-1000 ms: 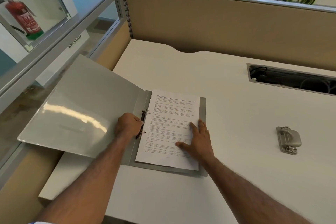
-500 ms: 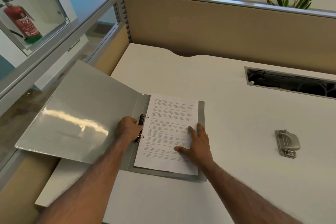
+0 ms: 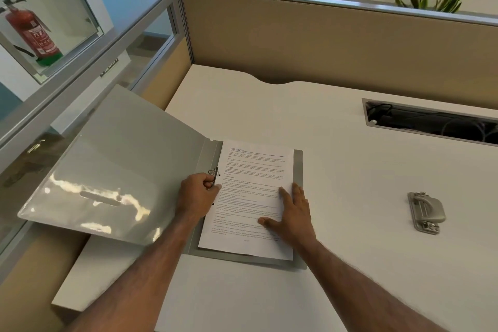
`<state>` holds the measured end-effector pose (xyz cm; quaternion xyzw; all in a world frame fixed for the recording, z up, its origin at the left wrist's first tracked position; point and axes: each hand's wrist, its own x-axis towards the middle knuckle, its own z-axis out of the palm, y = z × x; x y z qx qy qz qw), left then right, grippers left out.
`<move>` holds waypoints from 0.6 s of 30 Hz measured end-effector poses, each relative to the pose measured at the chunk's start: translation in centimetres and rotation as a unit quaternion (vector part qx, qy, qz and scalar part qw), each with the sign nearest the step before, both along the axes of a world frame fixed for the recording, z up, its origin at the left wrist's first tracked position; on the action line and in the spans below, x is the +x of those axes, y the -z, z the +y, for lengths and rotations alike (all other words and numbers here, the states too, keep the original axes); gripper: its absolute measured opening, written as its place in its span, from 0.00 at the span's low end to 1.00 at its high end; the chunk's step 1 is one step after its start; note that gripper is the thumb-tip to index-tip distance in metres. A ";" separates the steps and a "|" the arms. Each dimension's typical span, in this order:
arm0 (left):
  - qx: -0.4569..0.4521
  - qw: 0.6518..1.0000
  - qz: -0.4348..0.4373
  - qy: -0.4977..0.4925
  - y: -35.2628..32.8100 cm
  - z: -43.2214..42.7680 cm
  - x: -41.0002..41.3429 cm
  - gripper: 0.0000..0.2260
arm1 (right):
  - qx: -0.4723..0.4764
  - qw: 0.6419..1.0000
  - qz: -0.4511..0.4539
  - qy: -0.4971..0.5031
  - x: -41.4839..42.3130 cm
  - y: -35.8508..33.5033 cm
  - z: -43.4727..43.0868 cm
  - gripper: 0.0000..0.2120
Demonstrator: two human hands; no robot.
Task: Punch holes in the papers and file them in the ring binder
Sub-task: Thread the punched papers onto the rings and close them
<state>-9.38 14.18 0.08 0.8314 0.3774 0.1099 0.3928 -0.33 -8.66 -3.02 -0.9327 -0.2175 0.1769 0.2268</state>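
Note:
A grey ring binder (image 3: 116, 170) lies open on the white desk, its front cover hanging over the desk's left edge. Printed papers (image 3: 253, 178) lie on the binder's back cover, their left edge at the metal rings (image 3: 213, 172). My left hand (image 3: 195, 195) is closed around the ring mechanism, covering its lower part. My right hand (image 3: 292, 213) rests flat on the lower right of the papers, fingers spread. A grey hole punch (image 3: 425, 212) sits alone on the desk to the right, far from both hands.
A tan partition (image 3: 336, 43) walls the desk's back and left. A cable slot (image 3: 431, 122) is cut into the desk at the back right. A fire extinguisher (image 3: 31, 32) shows behind glass at the far left. Plants stand behind the partition.
My left hand has crept slightly up along the rings and its fingers now pinch the mechanism. The right hand stays flat on the papers. The view shifted a little.

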 end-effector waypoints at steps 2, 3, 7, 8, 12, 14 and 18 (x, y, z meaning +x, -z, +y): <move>0.025 1.000 -0.002 0.012 0.1 0.0 0.0 0.05 | -0.001 1.000 0.000 0.000 0.0 0.0 0.0 0.47; 0.038 0.999 -0.001 0.016 0.1 0.1 0.0 0.06 | -0.003 1.000 -0.001 -0.001 0.0 0.0 0.0 0.47; 0.054 0.998 0.024 0.036 0.4 0.6 -0.1 0.07 | -0.005 1.000 -0.001 -0.002 0.0 0.0 0.1 0.48; 0.054 0.997 0.035 0.048 0.5 0.7 -0.2 0.08 | -0.004 1.000 0.000 -0.001 0.0 -0.1 0.0 0.48; 0.081 0.991 0.062 0.088 0.9 0.7 -0.6 0.11 | -0.007 1.000 -0.003 -0.003 -0.1 -0.3 0.0 0.48; 0.084 0.990 0.073 0.088 1.1 0.7 -0.4 0.10 | -0.010 1.000 -0.004 -0.005 -0.1 -0.3 0.0 0.48; 0.088 0.987 0.103 0.091 1.1 0.4 0.2 0.09 | -0.016 1.000 -0.007 -0.002 0.0 -0.3 0.0 0.49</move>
